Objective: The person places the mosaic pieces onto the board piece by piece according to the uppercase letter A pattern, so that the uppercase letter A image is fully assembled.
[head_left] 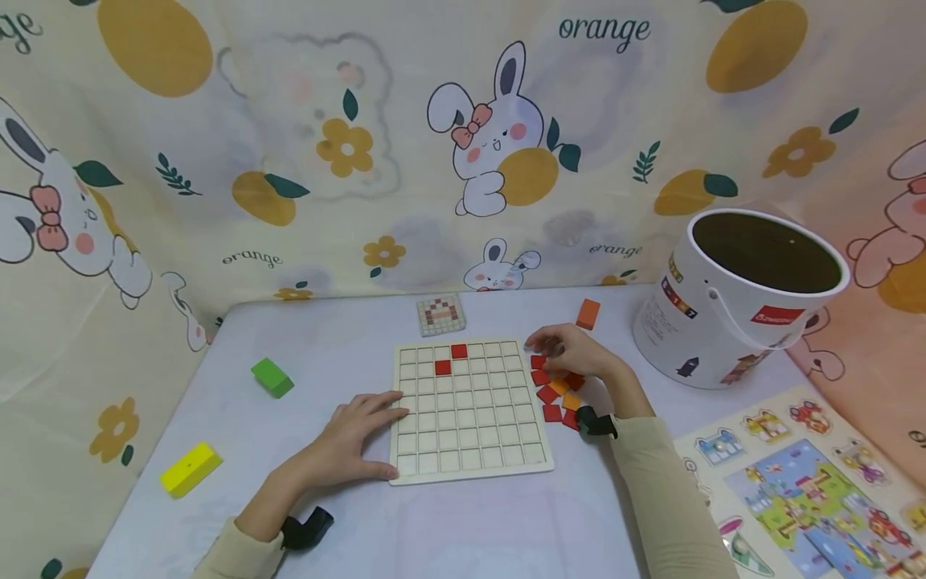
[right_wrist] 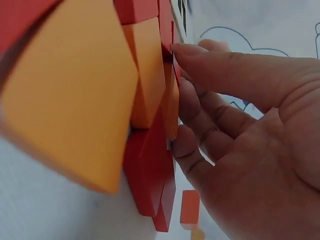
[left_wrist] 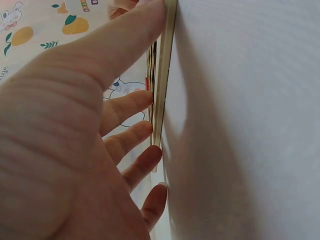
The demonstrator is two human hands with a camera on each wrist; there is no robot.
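Note:
A pale wooden grid board [head_left: 463, 410] lies on the table between the hands, with two red tiles, one a red tile [head_left: 459, 351] in the top row and another red tile [head_left: 443, 367] just below and left. My left hand [head_left: 347, 442] rests along the board's left edge, thumb at the near corner and fingers spread, as the left wrist view also shows. Bent fingers of my right hand [head_left: 575, 351] hover low at the far end of a loose pile of red and orange tiles [head_left: 552, 412]. In the right wrist view its thumb tip [right_wrist: 182, 48] is right at a red tile's edge.
A small pattern card [head_left: 441, 314] lies behind the board. An orange block [head_left: 588, 314] stands past the right hand; green [head_left: 272, 377] and yellow [head_left: 191, 470] blocks lie left. At right are a white bucket [head_left: 680, 322] and a colourful picture sheet [head_left: 796, 498].

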